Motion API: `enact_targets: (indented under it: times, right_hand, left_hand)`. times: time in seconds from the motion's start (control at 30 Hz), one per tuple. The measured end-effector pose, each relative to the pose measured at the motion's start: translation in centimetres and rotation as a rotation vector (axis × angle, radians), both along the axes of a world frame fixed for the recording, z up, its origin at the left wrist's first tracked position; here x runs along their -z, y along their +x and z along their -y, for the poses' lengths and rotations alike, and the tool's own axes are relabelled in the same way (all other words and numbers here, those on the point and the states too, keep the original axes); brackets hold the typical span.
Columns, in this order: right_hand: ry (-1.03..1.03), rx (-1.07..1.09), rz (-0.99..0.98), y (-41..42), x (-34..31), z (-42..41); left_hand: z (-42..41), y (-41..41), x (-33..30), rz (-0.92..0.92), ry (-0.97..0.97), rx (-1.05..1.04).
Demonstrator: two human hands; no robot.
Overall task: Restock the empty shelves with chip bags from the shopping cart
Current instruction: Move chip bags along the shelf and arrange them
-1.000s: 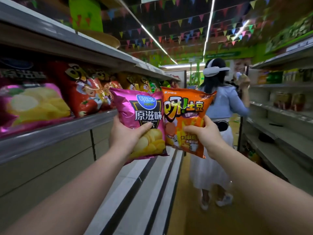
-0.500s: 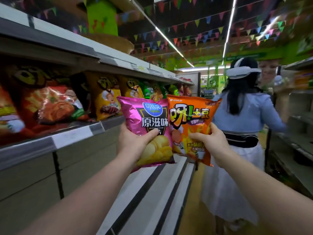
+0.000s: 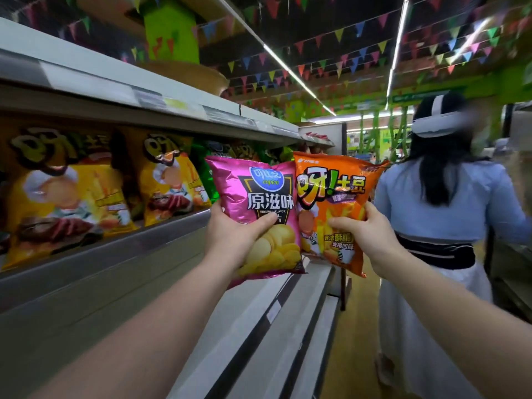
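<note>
Shelf bags slid left; hands (image 3: 236, 240) (image 3: 365, 234) grip bags (image 3: 256, 197).

The pink bag (image 3: 253, 203) at the centre is glossy magenta with a blue oval logo, a black panel bearing white characters, and pale yellow chips printed low. Just at its 3 o'clock, the orange bag (image 3: 331, 208) carries yellow characters outlined in black and golden fries. At 9 o'clock, yellow bags (image 3: 66, 197) show a cartoon chef in white and brown meat. The shelf (image 3: 121, 249) edge is grey. At 12 o'clock, bunting (image 3: 339, 33) hangs in red, blue, green, yellow and pink triangles against a dark ceiling. At 3 o'clock, a person (image 3: 443, 214) wears a pale blue top, black belt and white skirt.
</note>
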State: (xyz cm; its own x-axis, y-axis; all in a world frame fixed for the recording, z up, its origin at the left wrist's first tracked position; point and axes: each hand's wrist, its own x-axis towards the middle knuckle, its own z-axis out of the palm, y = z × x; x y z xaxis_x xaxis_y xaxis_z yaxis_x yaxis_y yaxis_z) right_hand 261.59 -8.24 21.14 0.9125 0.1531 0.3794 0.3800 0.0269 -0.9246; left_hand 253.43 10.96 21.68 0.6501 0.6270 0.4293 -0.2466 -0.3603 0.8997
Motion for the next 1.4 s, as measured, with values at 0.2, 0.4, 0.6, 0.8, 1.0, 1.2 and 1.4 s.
enact_targets:
  times: [0.2,0.4,0.6,0.8,1.0,1.2,1.4]
  right_hand:
    - [0.045,-0.144,0.040,9.9,-1.8,0.2]
    - [0.036,-0.284,0.058,19.0,-4.0,0.3]
    - [0.075,-0.407,0.050,26.1,-5.3,-1.2]
    - [0.141,-0.505,0.033,31.9,-5.8,-4.5]
    - [0.198,-0.590,-0.099,37.0,-7.1,-8.9]
    - [0.236,-0.719,-0.147,41.4,-6.2,-12.1]
    - [0.330,-0.875,-0.198,44.6,-4.5,-13.8]
  left_hand:
    - [1.5,7.4,-1.5,0.059,0.031,-0.166]
    - [3.7,14.0,-3.3,0.091,0.002,-0.319]
    - [2.8,19.0,-5.1,0.038,-0.053,-0.372]
    - [0.1,22.9,-7.1,-0.007,-0.082,-0.403]
    - [-3.5,25.7,-9.6,-0.069,-0.077,-0.478]
    - [-5.5,27.1,-10.3,-0.132,-0.135,-0.526]
    - [-5.8,29.5,-10.1,-0.082,-0.132,-0.660]
